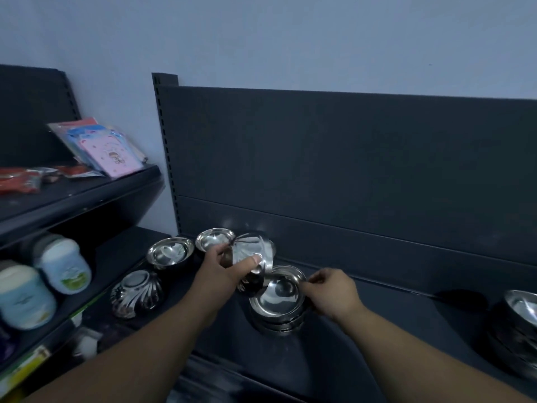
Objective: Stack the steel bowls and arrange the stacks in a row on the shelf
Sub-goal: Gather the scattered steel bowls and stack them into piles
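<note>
Dark grey metal shelf (363,330) carries an upright round steel bowl (170,253) back left, a second upright steel bowl (213,239) just beside it, an upturned ribbed steel bowl (136,298) front left, a middle stack of steel bowls (277,301), and a far-right stack of steel bowls (517,324).

Dim, bluish light. Plain pale wall (290,39) behind. Dark metal back panel (348,146) with a horizontal seam and a slotted upright (166,146) on its left edge. Dark shelf (421,309) at the panel's foot. A second dark rack (87,196) sits at left, angled, two tiers showing.
</note>
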`<state>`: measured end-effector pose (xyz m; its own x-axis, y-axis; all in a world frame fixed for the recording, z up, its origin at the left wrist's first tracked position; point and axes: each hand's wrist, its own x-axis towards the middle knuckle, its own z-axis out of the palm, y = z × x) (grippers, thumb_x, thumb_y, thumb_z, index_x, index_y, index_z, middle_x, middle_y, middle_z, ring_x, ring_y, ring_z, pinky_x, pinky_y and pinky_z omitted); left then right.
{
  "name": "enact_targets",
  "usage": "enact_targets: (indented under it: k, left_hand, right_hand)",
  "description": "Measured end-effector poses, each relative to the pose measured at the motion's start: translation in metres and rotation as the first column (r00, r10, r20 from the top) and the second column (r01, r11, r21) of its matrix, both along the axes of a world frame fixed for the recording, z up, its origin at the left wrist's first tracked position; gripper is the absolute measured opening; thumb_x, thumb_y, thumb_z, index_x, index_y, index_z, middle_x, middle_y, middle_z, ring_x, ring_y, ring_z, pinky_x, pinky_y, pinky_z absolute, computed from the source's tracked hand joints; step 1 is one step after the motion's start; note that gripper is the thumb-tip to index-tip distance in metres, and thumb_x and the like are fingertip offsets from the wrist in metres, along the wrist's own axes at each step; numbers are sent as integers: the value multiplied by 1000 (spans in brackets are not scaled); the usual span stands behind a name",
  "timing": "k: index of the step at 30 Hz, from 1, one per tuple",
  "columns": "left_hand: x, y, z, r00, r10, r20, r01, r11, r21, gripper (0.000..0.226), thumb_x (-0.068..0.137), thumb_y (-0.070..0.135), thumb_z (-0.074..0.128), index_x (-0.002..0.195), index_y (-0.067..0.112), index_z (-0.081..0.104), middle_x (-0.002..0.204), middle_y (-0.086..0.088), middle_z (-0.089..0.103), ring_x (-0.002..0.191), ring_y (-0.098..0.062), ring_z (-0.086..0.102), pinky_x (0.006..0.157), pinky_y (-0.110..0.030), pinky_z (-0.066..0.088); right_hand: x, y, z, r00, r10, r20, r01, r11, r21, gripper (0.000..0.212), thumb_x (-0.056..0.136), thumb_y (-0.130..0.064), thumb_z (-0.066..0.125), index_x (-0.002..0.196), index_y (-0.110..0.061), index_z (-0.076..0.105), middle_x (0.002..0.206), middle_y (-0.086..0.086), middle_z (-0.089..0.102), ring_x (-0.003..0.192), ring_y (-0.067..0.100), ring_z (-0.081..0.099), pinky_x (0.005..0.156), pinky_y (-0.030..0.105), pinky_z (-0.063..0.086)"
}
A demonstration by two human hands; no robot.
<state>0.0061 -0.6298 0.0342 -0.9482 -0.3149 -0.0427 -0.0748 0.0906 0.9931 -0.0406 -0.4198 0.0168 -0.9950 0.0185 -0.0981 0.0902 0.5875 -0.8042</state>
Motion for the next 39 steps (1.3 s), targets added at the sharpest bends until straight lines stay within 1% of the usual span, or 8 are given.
enact_targets:
  k: [5, 10, 15, 20, 23, 27, 33, 39]
  left_hand:
    - [-4, 4, 7, 984, -171, 41, 169, 985, 46, 85, 49, 56, 85, 122, 24, 56, 114, 2, 69, 104, -18, 67, 97, -45, 50]
    - [-2, 14, 22, 937, -349, 3, 346, 932, 107, 28, 82, 27, 69, 108, 16, 67, 97, -7, 74, 89, -21, 71, 74, -32, 52]
    - [-3, 15, 12, 947, -321, -28, 317, 909, 272, 56, 73, 51, 68, 117, 16, 61, 98, -4, 71, 80, -16, 68, 64, -27, 51]
    - [-6, 11, -3, 961, -273, -55, 277, 926, 257, 83, 62, 41, 80, 134, 26, 43, 134, 5, 54, 118, -14, 58, 98, -36, 48]
    - [-7, 10, -10, 979, -201, -27, 203, 975, 92, 62, 65, 22, 76, 123, 29, 54, 125, 10, 59, 111, -9, 61, 101, -36, 48]
    - [-10, 7, -19, 994, -104, 18, 105, 954, -281, 32, 82, 11, 64, 110, 27, 63, 101, 15, 67, 100, -4, 65, 91, -23, 49]
    - [-15, 3, -38, 989, -109, 102, 142, 895, -424, 30, 86, 18, 60, 114, 26, 64, 106, 13, 67, 103, -4, 61, 90, -21, 44]
    - [-15, 3, -49, 936, -324, 138, 345, 922, -174, 33, 93, 38, 51, 124, 47, 49, 115, 17, 65, 106, -3, 60, 93, -33, 51]
  right_hand:
    - [4, -1, 15, 926, 150, -347, -174, 984, -39, 60, 73, -27, 82, 127, -37, 58, 117, -8, 56, 107, 8, 57, 97, 23, 46]
    - [9, -12, 41, 861, 166, -481, -271, 949, -158, 30, 76, -15, 80, 99, -32, 74, 111, -9, 66, 99, -11, 58, 85, 1, 40]
    - [3, -12, 48, 897, 11, -442, -84, 986, -145, 11, 81, -19, 75, 86, -29, 76, 91, -10, 71, 81, -3, 64, 73, 6, 48]
    - [-2, -7, 44, 929, -35, -369, 45, 999, 18, 23, 77, -35, 75, 62, -19, 66, 64, -6, 67, 58, 7, 62, 54, 23, 51]
    - [-5, -7, 37, 957, -46, -287, 57, 998, 29, 24, 76, -34, 74, 62, -17, 65, 57, -4, 66, 51, 9, 59, 49, 23, 48]
    - [-8, -8, 27, 968, -23, -248, 46, 995, 88, 19, 76, -33, 74, 65, -19, 67, 61, -8, 66, 58, 4, 60, 48, 14, 41]
    - [-8, -7, 16, 981, -54, -187, 60, 998, 31, 17, 76, -36, 75, 71, -20, 70, 66, -9, 67, 62, 1, 60, 51, 11, 39]
    - [14, -3, -7, 996, -84, 5, 84, 987, -140, 59, 74, -68, 62, 120, -31, 62, 112, -10, 69, 98, 13, 66, 83, 36, 58]
